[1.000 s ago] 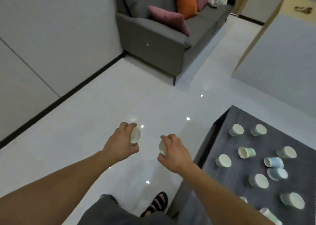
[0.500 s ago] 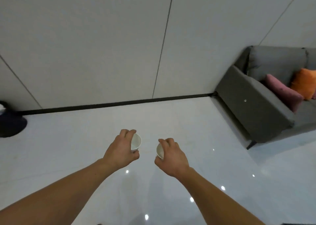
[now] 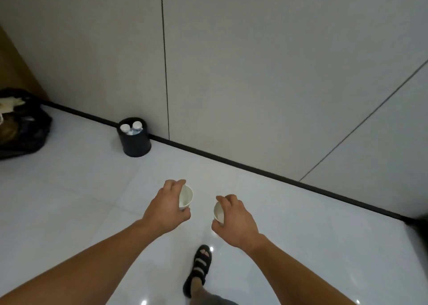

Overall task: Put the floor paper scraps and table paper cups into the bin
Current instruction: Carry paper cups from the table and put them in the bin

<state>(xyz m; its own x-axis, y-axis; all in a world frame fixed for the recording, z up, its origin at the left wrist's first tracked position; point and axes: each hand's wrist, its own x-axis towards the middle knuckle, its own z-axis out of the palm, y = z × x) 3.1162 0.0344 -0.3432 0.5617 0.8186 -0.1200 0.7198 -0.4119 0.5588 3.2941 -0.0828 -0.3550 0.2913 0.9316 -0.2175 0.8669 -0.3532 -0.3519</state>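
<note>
While the left hand [image 3: 165,208] curls its fingers round the left cup [image 3: 186,197], the right hand [image 3: 236,216] likewise grips the right cup [image 3: 218,209]; the bin [image 3: 136,145] stands well beyond the left hand, leftward.

Left cup [image 3: 186,197], right cup [image 3: 218,210]: white, held sideways; black bin [image 3: 136,145] upright beyond.
</note>
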